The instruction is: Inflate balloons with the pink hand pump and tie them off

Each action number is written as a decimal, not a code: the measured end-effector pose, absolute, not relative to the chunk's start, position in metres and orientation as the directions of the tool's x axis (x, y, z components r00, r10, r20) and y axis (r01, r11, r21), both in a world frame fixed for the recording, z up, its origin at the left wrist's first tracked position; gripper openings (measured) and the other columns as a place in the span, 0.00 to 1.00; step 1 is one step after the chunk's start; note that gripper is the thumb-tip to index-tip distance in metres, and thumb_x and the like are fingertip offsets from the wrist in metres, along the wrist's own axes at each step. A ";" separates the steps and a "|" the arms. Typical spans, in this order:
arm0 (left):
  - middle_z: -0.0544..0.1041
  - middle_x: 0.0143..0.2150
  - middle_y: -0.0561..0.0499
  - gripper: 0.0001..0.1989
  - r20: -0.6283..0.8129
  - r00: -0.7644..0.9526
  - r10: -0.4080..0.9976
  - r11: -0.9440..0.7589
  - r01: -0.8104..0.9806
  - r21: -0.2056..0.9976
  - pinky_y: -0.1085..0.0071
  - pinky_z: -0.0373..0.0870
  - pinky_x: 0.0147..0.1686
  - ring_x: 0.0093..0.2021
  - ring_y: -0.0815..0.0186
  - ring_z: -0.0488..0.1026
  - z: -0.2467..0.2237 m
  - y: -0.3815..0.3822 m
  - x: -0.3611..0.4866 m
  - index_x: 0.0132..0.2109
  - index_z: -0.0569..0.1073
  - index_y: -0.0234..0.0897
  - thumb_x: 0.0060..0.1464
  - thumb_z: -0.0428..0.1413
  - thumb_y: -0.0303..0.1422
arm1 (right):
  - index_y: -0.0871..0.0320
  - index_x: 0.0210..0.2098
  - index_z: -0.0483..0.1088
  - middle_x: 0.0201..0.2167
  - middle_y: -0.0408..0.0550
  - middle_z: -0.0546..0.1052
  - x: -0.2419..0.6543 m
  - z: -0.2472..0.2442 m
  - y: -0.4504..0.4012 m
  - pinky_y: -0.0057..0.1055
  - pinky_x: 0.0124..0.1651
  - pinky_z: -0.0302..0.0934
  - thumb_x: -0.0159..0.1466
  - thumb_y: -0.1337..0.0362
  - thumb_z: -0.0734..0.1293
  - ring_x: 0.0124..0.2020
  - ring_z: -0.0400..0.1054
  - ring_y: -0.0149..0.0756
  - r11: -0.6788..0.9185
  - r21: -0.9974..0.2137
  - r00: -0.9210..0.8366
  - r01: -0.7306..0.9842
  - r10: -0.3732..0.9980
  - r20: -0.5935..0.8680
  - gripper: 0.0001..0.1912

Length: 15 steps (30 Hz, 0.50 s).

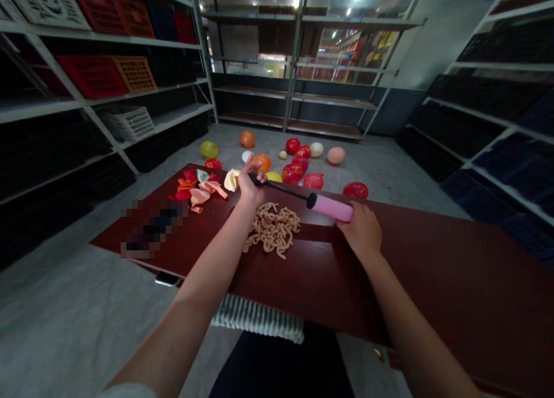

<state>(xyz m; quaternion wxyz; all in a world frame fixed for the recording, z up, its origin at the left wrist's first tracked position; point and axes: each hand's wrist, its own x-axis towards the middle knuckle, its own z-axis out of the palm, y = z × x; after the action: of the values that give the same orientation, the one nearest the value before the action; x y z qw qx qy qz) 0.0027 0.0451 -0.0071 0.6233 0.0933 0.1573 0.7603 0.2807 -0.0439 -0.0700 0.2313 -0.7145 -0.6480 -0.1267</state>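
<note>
A pink hand pump (332, 207) with a black rod stretches between my two hands above the dark red table. My right hand (362, 228) is wrapped round the pink barrel. At the other end, my left hand (253, 184) grips the black end of the pump, and a cream balloon (232, 180), limp and small, hangs beside its fingers. Below the rod lies a pile of tan, twisted rope-like pieces (277, 231). Left of my left hand, several flat balloons (203, 193) in red, orange, pink and pale green are heaped on the table (415, 259).
Several inflated balloons (293, 172) lie on the floor beyond the table. Shelves with crates (93, 75) stand at the left, racks (331, 101) at the back and right. A blurred patch covers something at the table's left. A ribbed cloth (259, 317) hangs at the near edge.
</note>
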 end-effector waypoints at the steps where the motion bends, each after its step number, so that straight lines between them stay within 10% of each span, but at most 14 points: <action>1: 0.73 0.27 0.52 0.12 -0.064 -0.208 0.976 -0.175 -0.924 0.339 0.79 0.50 0.16 0.14 0.77 0.53 -0.011 0.047 0.001 0.46 0.71 0.35 0.60 0.46 0.22 | 0.59 0.55 0.68 0.50 0.58 0.74 0.280 -0.072 -0.035 0.42 0.49 0.62 0.59 0.63 0.67 0.48 0.67 0.49 -0.034 -0.190 0.129 0.981 0.850 0.511 0.24; 8: 0.70 0.25 0.53 0.09 -0.138 -0.211 0.968 -0.173 -0.953 0.249 0.81 0.50 0.15 0.15 0.79 0.53 -0.022 0.041 -0.019 0.35 0.65 0.33 0.57 0.44 0.19 | 0.57 0.51 0.70 0.48 0.56 0.72 0.268 -0.074 -0.025 0.44 0.54 0.61 0.58 0.65 0.68 0.50 0.62 0.49 0.126 -0.197 0.048 0.972 0.718 0.694 0.21; 15: 0.73 0.28 0.49 0.20 -0.147 -0.193 0.970 -0.129 -0.924 0.359 0.79 0.53 0.16 0.16 0.76 0.53 -0.021 0.034 -0.001 0.46 0.73 0.33 0.53 0.42 0.19 | 0.58 0.50 0.70 0.47 0.58 0.72 0.264 -0.070 -0.035 0.46 0.54 0.61 0.60 0.63 0.67 0.50 0.61 0.51 0.096 -0.181 0.053 0.979 0.734 0.677 0.19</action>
<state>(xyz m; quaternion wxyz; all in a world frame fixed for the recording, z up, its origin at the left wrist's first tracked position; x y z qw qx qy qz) -0.0012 0.0338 -0.0206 0.6323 0.0609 0.1884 0.7490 0.2636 -0.0349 -0.0696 0.3300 -0.6461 -0.6628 -0.1855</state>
